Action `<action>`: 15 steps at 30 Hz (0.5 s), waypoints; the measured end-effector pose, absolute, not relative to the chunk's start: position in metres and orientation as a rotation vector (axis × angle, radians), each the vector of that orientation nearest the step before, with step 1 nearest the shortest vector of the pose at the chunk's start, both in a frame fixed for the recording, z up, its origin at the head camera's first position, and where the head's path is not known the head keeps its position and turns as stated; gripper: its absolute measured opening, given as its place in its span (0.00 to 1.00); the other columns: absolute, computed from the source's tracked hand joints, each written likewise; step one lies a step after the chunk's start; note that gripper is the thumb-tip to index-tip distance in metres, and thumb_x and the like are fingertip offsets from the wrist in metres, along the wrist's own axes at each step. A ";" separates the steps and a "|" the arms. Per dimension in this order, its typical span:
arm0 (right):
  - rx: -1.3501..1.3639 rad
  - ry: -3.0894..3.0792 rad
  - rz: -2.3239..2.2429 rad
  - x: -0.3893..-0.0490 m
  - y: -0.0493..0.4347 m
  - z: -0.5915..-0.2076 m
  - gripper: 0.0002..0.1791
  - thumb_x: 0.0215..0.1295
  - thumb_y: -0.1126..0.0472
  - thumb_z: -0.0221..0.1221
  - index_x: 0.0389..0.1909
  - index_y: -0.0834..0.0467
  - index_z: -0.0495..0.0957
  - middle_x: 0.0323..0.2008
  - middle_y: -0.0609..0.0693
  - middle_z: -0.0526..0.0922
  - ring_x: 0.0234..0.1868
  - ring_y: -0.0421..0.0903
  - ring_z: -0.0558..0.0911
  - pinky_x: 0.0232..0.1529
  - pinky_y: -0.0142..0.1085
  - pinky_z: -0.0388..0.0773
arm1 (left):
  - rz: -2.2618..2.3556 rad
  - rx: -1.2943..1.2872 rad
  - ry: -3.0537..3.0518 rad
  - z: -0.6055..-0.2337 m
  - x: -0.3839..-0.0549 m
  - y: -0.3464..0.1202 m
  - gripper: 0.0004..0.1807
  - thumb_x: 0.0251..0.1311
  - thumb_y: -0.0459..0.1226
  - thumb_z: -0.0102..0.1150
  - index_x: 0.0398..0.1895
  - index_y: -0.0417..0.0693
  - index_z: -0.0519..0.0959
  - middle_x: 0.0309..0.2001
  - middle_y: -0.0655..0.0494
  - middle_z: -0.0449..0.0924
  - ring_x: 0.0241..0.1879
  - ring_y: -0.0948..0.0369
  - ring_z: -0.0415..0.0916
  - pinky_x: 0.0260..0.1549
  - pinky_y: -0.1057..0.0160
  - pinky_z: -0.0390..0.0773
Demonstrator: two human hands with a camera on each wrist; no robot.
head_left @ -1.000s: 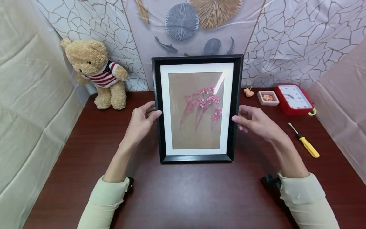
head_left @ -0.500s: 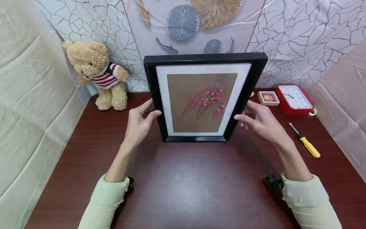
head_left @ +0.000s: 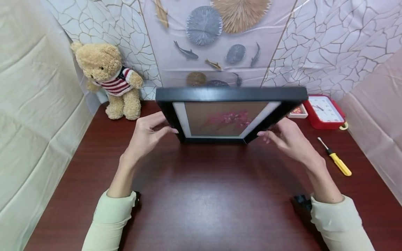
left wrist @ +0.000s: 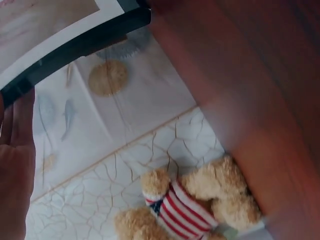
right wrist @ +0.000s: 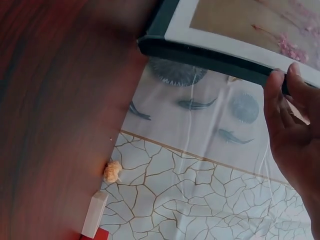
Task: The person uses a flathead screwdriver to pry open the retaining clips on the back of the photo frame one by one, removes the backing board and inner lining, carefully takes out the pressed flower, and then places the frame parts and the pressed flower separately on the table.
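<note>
Both hands hold a black picture frame [head_left: 216, 140] with a white mat and pink flowers on brown backing. In the head view its top edge leans toward me, so the picture looks strongly foreshortened. The left hand [head_left: 147, 134] grips its left side, thumb on the front edge and fingers behind. On the opposite side the right hand [head_left: 290, 141] pinches the frame in the same way. The right wrist view shows the thumb and fingers of the right hand [right wrist: 295, 125] at the frame's edge [right wrist: 210, 60]. In the left wrist view the left hand [left wrist: 17, 150] is partly cut off.
A teddy bear [head_left: 110, 80] in a striped shirt stands at the back left of the dark red table [head_left: 201, 209]. At the back right are a red clock [head_left: 326, 111] and a small box [head_left: 298, 112]. A yellow-handled screwdriver [head_left: 336, 157] lies in front of them.
The frame's top has tipped toward me while its bottom edge has moved back, away from me. Both hands keep hold of its sides. The wall behind shows more above it.
</note>
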State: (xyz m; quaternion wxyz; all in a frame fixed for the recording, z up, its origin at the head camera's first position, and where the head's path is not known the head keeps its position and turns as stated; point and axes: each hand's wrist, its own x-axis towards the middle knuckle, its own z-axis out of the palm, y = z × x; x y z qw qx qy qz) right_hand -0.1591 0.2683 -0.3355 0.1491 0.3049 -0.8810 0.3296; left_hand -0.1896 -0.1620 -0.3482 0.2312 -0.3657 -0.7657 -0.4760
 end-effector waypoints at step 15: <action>1.022 -2.609 0.866 -0.153 0.274 -0.365 0.25 0.61 0.59 0.78 0.55 0.52 0.77 0.54 0.41 0.76 0.57 0.35 0.76 0.58 0.21 0.69 | -0.636 -1.263 -2.253 -0.355 -0.171 -0.168 0.13 0.60 0.22 0.72 0.45 0.40 0.84 0.49 0.49 0.86 0.51 0.55 0.85 0.45 0.54 0.89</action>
